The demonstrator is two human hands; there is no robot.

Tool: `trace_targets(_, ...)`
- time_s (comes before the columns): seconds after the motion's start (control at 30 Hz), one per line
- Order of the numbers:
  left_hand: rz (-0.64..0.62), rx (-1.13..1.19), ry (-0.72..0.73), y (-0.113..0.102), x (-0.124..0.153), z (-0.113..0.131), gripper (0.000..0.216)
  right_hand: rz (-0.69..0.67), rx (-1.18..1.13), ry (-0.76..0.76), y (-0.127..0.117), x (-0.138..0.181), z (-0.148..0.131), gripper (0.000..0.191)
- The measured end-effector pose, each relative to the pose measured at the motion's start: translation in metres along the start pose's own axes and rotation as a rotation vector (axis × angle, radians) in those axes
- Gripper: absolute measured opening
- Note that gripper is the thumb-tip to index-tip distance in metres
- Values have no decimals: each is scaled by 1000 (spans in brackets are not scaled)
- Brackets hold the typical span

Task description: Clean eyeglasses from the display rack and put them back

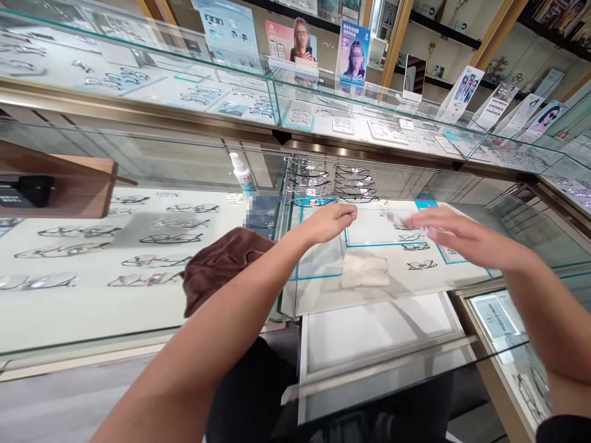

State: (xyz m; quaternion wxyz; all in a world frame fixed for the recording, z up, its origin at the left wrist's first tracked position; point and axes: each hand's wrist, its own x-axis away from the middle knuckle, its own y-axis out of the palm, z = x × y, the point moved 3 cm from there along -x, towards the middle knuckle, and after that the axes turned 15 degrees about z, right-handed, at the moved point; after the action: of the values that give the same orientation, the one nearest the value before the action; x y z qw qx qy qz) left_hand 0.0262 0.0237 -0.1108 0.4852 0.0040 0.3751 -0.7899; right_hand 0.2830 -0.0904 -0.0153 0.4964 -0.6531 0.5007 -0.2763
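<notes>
My left hand [335,221] is over the glass counter with its fingers curled in, just in front of two stacked rows of eyeglasses [308,183]. Whatever its fingers may hold is hidden. To its right, my right hand [457,232] reaches leftward, fingers stretched and thumb apart, slightly blurred. A small whitish blur [398,217] shows at its fingertips; I cannot make out what it is. Below that hand, several eyeglasses [421,265] lie in a column. A folded cream cloth [364,271] lies between my hands, nearer to me. A brown crumpled cloth or pouch [226,261] is beside my left forearm.
A white spray bottle [242,173] stands behind the brown item. More eyeglasses [168,239] fill the left display case. A wooden stand [60,184] is at far left. An open white drawer [378,335] lies below the counter. Glass showcases [184,92] with upright cards run along the back.
</notes>
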Motion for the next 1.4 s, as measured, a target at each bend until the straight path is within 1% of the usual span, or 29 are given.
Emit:
trace_targets(0.07,-88,209,-75,5,-3,-6,21,-256,-159,44,-2,43,-32,50)
trace_targets(0.13,-134,310,-101,10,-7,-11,21,-433,-228,64,7,74,-58,46)
trace_targets(0.2,-146,328,-100,12,-9,-16,21,-540,-246,74,27,93,-71,43)
trace_targets(0.23,-148,327,-99,13,-10,-17,21,-577,-246,79,41,99,-73,43)
trace_targets(0.3,-140,310,-99,12,-9,-18,21,-614,-239,86,70,106,-68,44)
trace_targets(0.33,-127,289,-101,10,-8,-18,21,-611,-226,85,85,107,-61,45)
trace_targets(0.43,-63,124,-83,2,-4,-14,21,-519,-123,69,127,104,-28,48)
trace_targets(0.53,-23,-128,-26,-5,-2,-10,23,-347,126,76,163,88,17,46)
trace_targets(0.6,-16,-261,8,-7,-2,-10,24,-239,341,98,181,72,49,45)
trace_targets(0.67,-13,-354,29,-8,-3,-10,25,-129,495,131,192,55,81,46)
trace_targets(0.73,-10,-420,45,-8,-3,-10,25,-7,567,165,198,39,112,51)
trace_targets(0.83,-15,-479,55,-6,-2,-8,23,186,591,255,199,21,155,57)
trace_targets(0.93,-30,-492,60,-5,0,-3,20,303,561,318,200,11,188,60)
trace_targets(1.03,-40,-463,72,-5,4,2,19,352,545,331,203,0,211,60)
trace_targets(1.17,-36,-445,100,-5,8,5,20,401,516,304,204,-19,232,55)
trace_targets(1.27,-38,-439,106,-6,11,5,20,406,444,286,204,-36,248,49)
trace_targets(1.4,-57,-433,82,-8,13,7,20,391,401,329,203,-53,270,47)
